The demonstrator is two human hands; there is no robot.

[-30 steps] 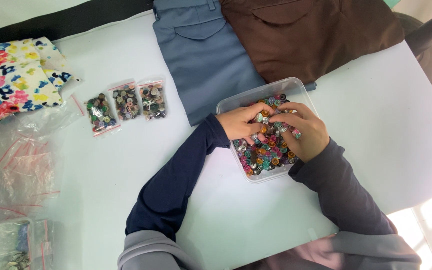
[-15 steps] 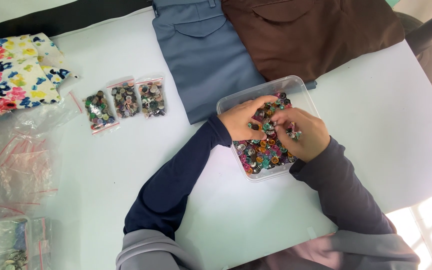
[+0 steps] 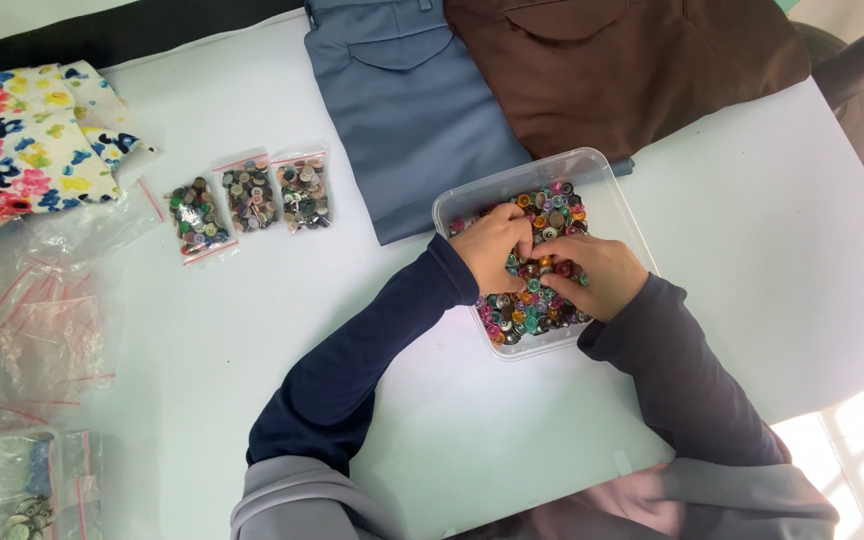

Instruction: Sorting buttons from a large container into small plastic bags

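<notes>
Change since earlier frame: both hands have stayed inside the clear tub; our fingers have drawn closer together over the middle of the button pile, and the tub itself has not shifted.
Left hand (image 3: 492, 245): curled, knuckles up, fingertips pressed into the buttons; it appears to pinch at something small, but we cannot tell which button, if any, it holds.
Right hand (image 3: 597, 275): likewise curled, fingertips meeting those of the left hand; whether it grips a button we cannot tell.
Buttons (image 3: 527, 310): loose, mixed colours, filling the tub from wall to wall.
Clear plastic tub (image 3: 472, 197): rests toward the far right part of the tabletop, its far corner touching the folded blue-grey trousers (image 3: 407, 110).
Filled bags (image 3: 250, 195): three small zip bags of buttons lie side by side, left of the trousers, well apart from the tub.
Empty bags (image 3: 47, 335): a loose heap of clear zip bags with red strips lies at the left edge of the tabletop.
Other items: brown trousers (image 3: 622, 65) at the far edge, floral cloth (image 3: 22, 150) at the far left corner.
Progress, as we judge it: three bags are done; the tub is full and many bags are unused, so most of the sorting remains.
</notes>
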